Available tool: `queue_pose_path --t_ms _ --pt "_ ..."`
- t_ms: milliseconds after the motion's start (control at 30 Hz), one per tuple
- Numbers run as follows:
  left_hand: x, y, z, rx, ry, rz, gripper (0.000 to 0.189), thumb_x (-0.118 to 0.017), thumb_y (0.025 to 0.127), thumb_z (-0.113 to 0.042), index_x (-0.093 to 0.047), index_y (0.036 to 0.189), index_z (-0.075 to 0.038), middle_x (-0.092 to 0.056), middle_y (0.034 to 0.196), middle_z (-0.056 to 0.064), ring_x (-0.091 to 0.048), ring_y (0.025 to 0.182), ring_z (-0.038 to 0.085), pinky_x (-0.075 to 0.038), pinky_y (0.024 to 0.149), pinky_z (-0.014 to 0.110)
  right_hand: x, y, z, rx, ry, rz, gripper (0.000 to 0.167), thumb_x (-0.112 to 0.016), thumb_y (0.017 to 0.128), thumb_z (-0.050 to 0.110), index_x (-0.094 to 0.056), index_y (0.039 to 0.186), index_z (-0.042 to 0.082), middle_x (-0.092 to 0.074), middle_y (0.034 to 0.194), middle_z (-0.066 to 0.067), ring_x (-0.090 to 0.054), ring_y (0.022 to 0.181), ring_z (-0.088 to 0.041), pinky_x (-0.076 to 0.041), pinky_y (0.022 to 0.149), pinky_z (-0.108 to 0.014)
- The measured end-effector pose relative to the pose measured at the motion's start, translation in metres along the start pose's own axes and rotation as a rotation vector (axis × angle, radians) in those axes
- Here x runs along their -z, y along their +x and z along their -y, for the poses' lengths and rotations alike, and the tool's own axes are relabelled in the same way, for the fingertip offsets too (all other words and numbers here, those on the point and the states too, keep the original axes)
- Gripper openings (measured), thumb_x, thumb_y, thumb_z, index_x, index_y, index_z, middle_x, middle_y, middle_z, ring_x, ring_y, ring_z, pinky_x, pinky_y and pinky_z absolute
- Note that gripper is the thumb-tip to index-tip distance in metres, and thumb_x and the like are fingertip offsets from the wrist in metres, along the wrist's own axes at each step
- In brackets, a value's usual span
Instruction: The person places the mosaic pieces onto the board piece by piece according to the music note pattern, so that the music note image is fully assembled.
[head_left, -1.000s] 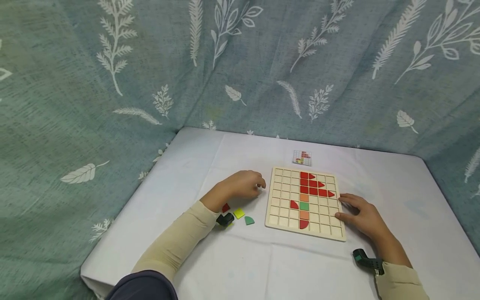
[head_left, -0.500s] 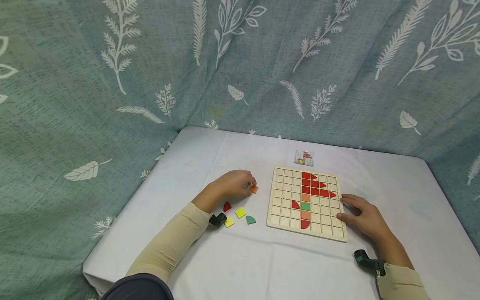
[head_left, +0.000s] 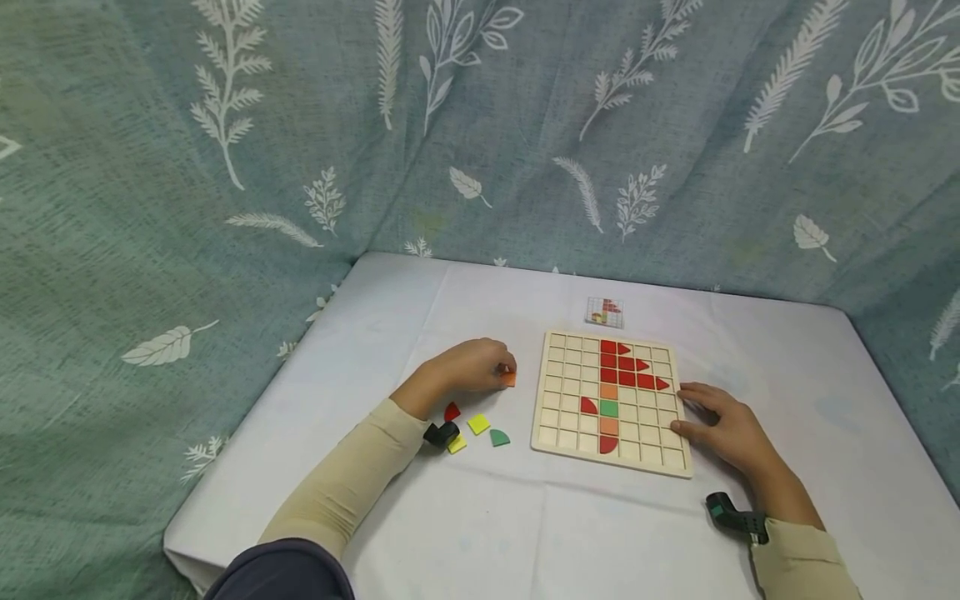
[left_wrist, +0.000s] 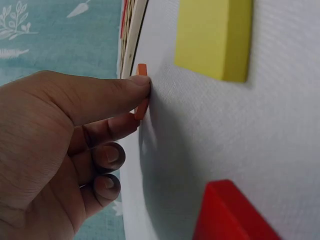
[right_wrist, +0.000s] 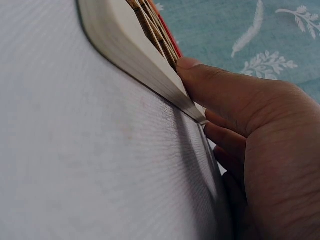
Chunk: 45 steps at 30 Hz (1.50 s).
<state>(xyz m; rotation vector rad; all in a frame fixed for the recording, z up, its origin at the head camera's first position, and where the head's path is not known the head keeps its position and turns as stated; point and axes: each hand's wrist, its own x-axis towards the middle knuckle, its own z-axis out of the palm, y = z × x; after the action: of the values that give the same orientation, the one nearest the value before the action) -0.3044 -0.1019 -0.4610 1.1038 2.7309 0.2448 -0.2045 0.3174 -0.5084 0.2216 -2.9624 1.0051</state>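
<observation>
Left of the board, my left hand (head_left: 474,367) pinches a small orange square tile (head_left: 510,379) between thumb and index finger. In the left wrist view the orange tile (left_wrist: 142,107) is edge-on near the white cloth, and the other fingers curl loosely. The wooden grid board (head_left: 570,457) lies flat, with red, orange and green tiles forming a column and stepped rows. My right hand (head_left: 723,429) rests thumb and fingertips, apart, against the board's right side. In the right wrist view the thumb touches the top of the rim (right_wrist: 145,60).
Near my left wrist lie yellow squares (head_left: 478,425), a green quarter-round (head_left: 499,437) and a red quarter-round (head_left: 452,412). A small pattern card (head_left: 604,312) lies behind the board. White cloth (head_left: 480,517) covers the table; a leaf-print curtain (head_left: 525,167) hangs behind.
My left hand has drawn slightly left, and the orange tile shows at its fingertips in the later frames. The right hand stays at the board's edge.
</observation>
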Motion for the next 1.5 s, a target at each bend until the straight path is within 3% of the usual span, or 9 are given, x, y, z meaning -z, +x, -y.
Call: queue_pose_path --t_ms 500,633,867,1100,1267,1500 --pt "0.000 -0.002 0.001 0.037 -0.028 0.030 0.021 -0.068 0.089 -0.023 -0.073 0.108 -0.017 -0.064 0.102 -0.005 -0.056 0.093 0.010 -0.046 0.087 0.029 0.000 0.001 -0.003 0.019 0.000 -0.004 0.073 -0.076 0.081 0.047 -0.056 0.135 0.002 -0.042 0.145 -0.021 -0.031 0.134 -0.047 -0.025 0.102 -0.064" --pt "0.000 -0.014 0.004 0.062 -0.035 0.033 0.022 -0.067 0.088 -0.023 -0.073 0.108 -0.019 -0.064 0.102 -0.006 -0.057 0.093 0.010 -0.046 0.086 0.030 0.000 0.001 -0.001 0.029 0.005 -0.001 0.074 -0.075 0.081 0.048 -0.055 0.135 0.001 -0.043 0.144 -0.022 -0.031 0.134 -0.047 -0.024 0.102 -0.065" --pt "0.004 -0.051 0.015 0.135 -0.107 0.044 0.031 -0.073 0.083 -0.027 -0.070 0.113 -0.021 -0.061 0.100 -0.009 -0.054 0.091 0.009 -0.045 0.084 0.030 0.002 0.001 0.003 0.034 0.007 0.003 0.074 -0.075 0.082 0.047 -0.055 0.135 0.000 -0.043 0.144 -0.022 -0.031 0.134 -0.047 -0.024 0.102 -0.065" --pt "0.003 -0.082 0.017 0.170 -0.193 0.098 0.031 -0.081 0.075 -0.025 -0.070 0.103 -0.022 -0.060 0.090 -0.012 -0.054 0.084 0.011 -0.045 0.077 0.029 0.004 0.000 0.002 0.016 -0.002 0.013 0.076 -0.074 0.082 0.049 -0.053 0.136 0.000 -0.041 0.145 -0.023 -0.030 0.134 -0.048 -0.023 0.102 -0.066" --pt "0.003 -0.092 0.017 0.149 -0.223 0.112 0.027 -0.079 0.073 -0.013 -0.072 0.097 -0.023 -0.060 0.088 -0.014 -0.054 0.084 0.011 -0.046 0.075 0.029 0.006 0.000 0.001 0.021 0.005 0.007 0.074 -0.074 0.083 0.047 -0.054 0.136 0.000 -0.041 0.145 -0.023 -0.030 0.134 -0.048 -0.022 0.102 -0.066" --pt "0.002 -0.091 0.018 0.150 -0.232 0.109 0.024 -0.076 0.074 -0.008 -0.073 0.092 -0.023 -0.062 0.084 -0.015 -0.055 0.081 0.012 -0.048 0.073 0.028 0.002 0.001 0.001 0.017 0.025 0.016 0.075 -0.075 0.082 0.048 -0.054 0.136 0.000 -0.040 0.145 -0.022 -0.029 0.135 -0.048 -0.023 0.102 -0.066"
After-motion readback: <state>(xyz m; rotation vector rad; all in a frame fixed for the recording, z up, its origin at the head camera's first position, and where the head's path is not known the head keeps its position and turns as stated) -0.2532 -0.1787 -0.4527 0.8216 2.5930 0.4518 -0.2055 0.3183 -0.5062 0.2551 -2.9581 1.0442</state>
